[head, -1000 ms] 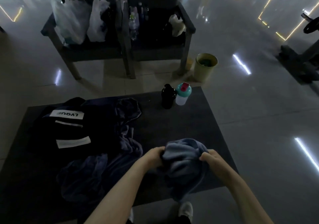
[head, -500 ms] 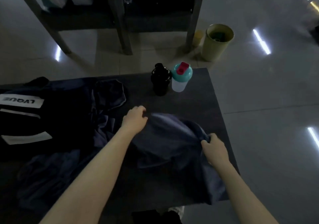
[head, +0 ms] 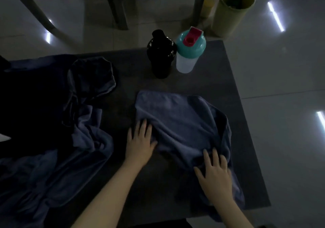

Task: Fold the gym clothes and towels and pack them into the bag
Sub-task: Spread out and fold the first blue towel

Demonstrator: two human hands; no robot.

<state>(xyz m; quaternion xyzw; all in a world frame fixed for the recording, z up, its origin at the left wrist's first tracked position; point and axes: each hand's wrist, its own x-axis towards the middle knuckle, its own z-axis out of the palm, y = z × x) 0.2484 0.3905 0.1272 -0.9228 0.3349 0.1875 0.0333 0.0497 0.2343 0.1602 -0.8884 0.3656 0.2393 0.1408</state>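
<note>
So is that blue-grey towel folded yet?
No: the blue-grey terry towel lies spread and rumpled on the dark mat, left hand at its edge, right hand on it.

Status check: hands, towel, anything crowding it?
Pressing blue towel flat: left hand, right hand. Towel spread on mat, rumpled, unfolded. Beyond it black bottle and shaker bottle stand clear; clothes pile lies left, apart.

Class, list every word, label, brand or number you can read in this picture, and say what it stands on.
None can be read.
The white patch at the left edge shows no letters.
The black bottle and the shaker bottle show no print.
</note>
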